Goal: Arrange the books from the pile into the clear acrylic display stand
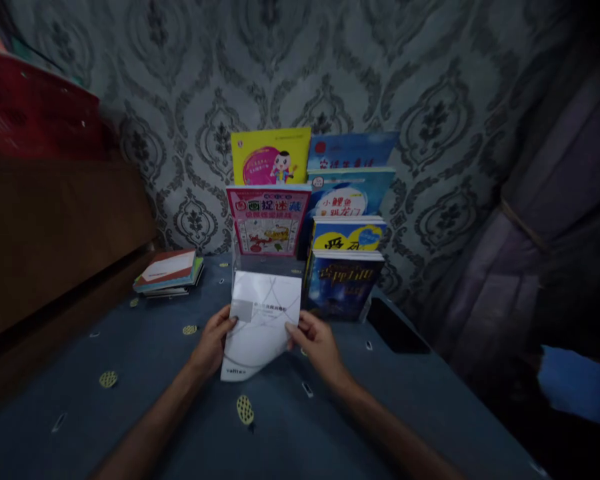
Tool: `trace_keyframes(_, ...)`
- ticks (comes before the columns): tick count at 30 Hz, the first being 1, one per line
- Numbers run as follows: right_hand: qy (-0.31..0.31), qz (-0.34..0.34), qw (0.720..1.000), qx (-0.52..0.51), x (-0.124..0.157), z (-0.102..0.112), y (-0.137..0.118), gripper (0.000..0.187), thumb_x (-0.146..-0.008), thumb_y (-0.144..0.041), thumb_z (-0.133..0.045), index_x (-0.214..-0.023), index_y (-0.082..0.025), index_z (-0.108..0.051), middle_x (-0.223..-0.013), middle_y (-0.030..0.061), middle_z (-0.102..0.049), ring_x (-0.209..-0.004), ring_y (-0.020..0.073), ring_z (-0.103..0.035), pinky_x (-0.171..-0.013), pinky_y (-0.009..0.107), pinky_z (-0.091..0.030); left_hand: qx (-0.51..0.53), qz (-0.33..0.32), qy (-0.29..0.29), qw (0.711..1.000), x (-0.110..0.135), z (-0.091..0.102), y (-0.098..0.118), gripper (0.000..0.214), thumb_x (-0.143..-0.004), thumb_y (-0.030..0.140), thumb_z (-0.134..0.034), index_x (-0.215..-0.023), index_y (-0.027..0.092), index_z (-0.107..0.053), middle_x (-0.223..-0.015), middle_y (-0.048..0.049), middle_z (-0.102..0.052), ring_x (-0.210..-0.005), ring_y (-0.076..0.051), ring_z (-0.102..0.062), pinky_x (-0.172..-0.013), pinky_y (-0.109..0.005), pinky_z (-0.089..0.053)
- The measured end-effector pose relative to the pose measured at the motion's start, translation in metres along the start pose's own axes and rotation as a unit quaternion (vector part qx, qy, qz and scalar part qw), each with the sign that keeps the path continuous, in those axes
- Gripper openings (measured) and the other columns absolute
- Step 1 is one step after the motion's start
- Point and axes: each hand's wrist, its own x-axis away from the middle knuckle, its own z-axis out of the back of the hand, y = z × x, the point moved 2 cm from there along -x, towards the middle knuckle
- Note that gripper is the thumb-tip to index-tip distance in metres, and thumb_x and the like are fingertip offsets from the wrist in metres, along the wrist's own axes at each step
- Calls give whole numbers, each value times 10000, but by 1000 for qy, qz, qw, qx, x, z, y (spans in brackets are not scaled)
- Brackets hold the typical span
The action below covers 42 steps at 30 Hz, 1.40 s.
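A white booklet with grey curved lines and dark print is held up in front of me, its lower right corner curling. My left hand pinches its left edge, thumb on the cover. On the opposite edge, my right hand grips it between thumb and fingers. Just behind the booklet stands a tiered book rack, largely hidden. Its left side carries a pink picture book below a yellow book. To the right stand a dark blue book, a yellow and blue book, a light blue book and a blue book.
A small stack of books lies at the left on the dark blue patterned tablecloth. A flat black object rests right of the rack. Patterned wallpaper rises behind, and a tied curtain hangs at the right.
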Motion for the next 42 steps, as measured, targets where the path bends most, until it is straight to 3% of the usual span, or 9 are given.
trace_keyframes(6,-43,-18,999,20,11,-6,23,388,-801,-565,-662,-906,-192,-676,-741,29,-662,-572,134,-539,-539,263,-486,-81,3,-28,996,-2,20,-7,523,-641,298,-663,-1148,171,-658,-1055,-73,-743,-885,-231,-685,-743,-297,-507)
trace_keyframes(13,-40,17,995,89,3,-6,14,332,-853,-533,-587,-893,-208,-638,-781,42,-653,-666,188,-603,-593,303,-517,-212,-55,-67,973,-12,19,17,544,-700,400,-656,-1188,161,-627,-1057,-102,-733,-913,-244,-679,-793,-338,-518)
trace_keyframes(18,-13,60,987,151,-17,1,4,292,-883,-503,-527,-810,-222,-554,-685,-3,-571,-565,160,-561,-528,278,-474,-273,-142,-83,948,-29,9,37,521,-762,456,-657,-1186,157,-609,-1093,-105,-716,-989,-247,-662,-891,-371,-508)
trace_keyframes(23,21,119,963,241,-41,11,-22,283,-909,-410,-468,-695,-224,-471,-611,-26,-511,-597,157,-551,-565,270,-430,-341,-228,-81,908,-48,-4,64,375,-869,394,-555,-1157,157,-603,-1109,-89,-687,-1021,-222,-636,-935,-355,-480)
trace_keyframes(27,42,178,936,299,-60,17,-53,221,-911,-339,-469,-741,-215,-533,-689,-1,-559,-660,166,-542,-598,273,-420,-396,-285,-56,871,-64,-15,87,340,-895,346,-513,-1166,158,-596,-1057,-70,-678,-959,-203,-623,-847,-311,-496)
trace_keyframes(31,64,252,895,363,-80,20,-93,200,-911,-289,-478,-741,-213,-551,-814,45,-578,-759,189,-561,-688,303,-429,-404,-338,-25,849,-80,-31,114,309,-888,312,-523,-1147,165,-603,-997,-48,-680,-919,-192,-616,-832,-299,-494)
trace_keyframes(36,103,312,850,411,-102,21,-137,203,-884,-256,-528,-685,-224,-504,-732,19,-511,-718,189,-521,-669,299,-404,-387,-415,0,823,-92,-53,145,279,-891,283,-528,-1133,172,-612,-1004,-58,-690,-949,-203,-622,-867,-311,-489)
trace_keyframes(42,137,336,854,374,-123,21,-156,93,-848,-191,-553,-767,-206,-597,-783,24,-553,-740,187,-558,-694,299,-437,-384,-466,24,797,-103,-68,159,281,-912,242,-485,-1159,159,-591,-1105,-87,-690,-1013,-218,-640,-918,-332,-478)
